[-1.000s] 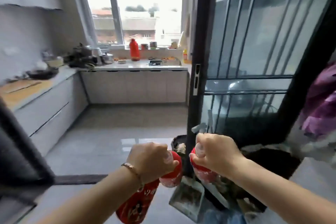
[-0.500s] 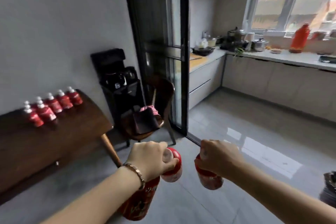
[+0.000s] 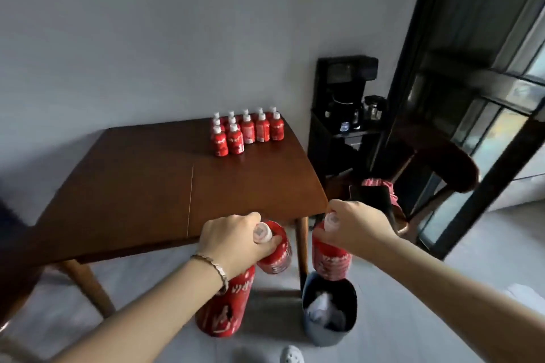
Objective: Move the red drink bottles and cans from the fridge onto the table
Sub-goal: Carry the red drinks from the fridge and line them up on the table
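Brown table (image 3: 132,186); left hand (image 3: 233,240) clamped on 2 red bottles (image 3: 275,256), right hand (image 3: 358,225) on 1 bottle (image 3: 331,262) above litter-filled bin (image 3: 327,336).

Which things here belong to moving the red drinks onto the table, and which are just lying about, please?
Job: left hand holding a capped red bottle and a second red bottle; right hand holding a third red bottle; table; cluster of red bottles standing on it.
Lying about: waste bin; chair; black drinks machine; glass door.
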